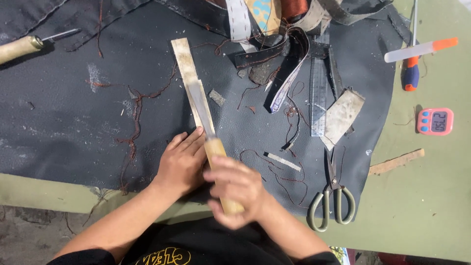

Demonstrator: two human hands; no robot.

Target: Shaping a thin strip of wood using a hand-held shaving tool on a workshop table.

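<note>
Dark grey leather sheeting point(64, 122) covers most of an olive-green worktable point(431, 196), littered with reddish-brown thread scraps point(133, 128) and offcuts. The right hand point(238, 189) is wrapped around the pale wooden handle of a flat-bladed skiving knife point(212, 142); its fingers point(230, 175) are closed tight on the handle, blurred by motion. The blade runs up and away from those fingertips, lying along a long cream-coloured leather strip point(185, 66). The left hand point(181, 164) rests flat just beside the blade, fingers point(189, 141) close together, pressing the near end of the strip to the sheet.

Judging from how things lie, the work on the strip looks to be in its early part: the blade covers only the near portion, and the far length beyond the blade tip shows no cut I can make out.

To the right of the knife hand lie grey-handled scissors point(333, 196), a clear plastic ruler point(318, 95) and a worn pale leather patch point(342, 114). Farther right sit a small pink rounded digital timer point(434, 121) with a grey display, a white tube with an orange cap point(421, 49), and a screwdriver with an orange-and-blue handle point(411, 73). Far left of the pressing fingers lies a wooden-handled awl point(22, 47).
</note>
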